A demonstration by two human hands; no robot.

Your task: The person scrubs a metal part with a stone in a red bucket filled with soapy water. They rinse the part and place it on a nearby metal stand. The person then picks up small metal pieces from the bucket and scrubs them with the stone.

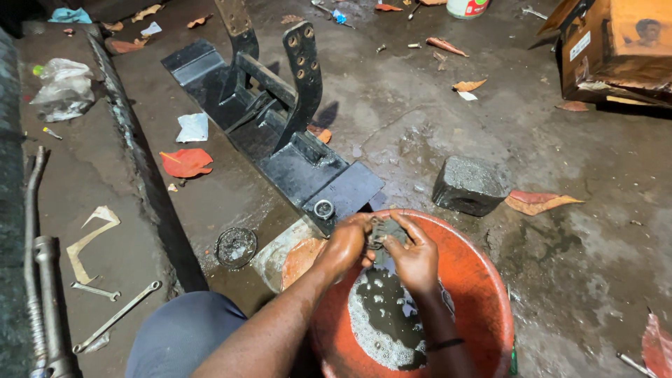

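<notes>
Both my hands meet over an orange basin (483, 294) of grey soapy water. My left hand (346, 245) and my right hand (413, 259) are both closed around a small dark metal part (383, 231), held just above the water at the basin's far rim. The hands are wet and the part is partly hidden by my fingers. A black band sits on my right wrist.
A black steel pedal bracket (280, 133) lies on the wet concrete floor beyond the basin. A grey stone block (470, 184) sits to its right, a wooden box (616, 49) at the far right. Wrenches (115, 318) and a pipe (42, 280) rest on the left ledge. Dry leaves and litter lie scattered.
</notes>
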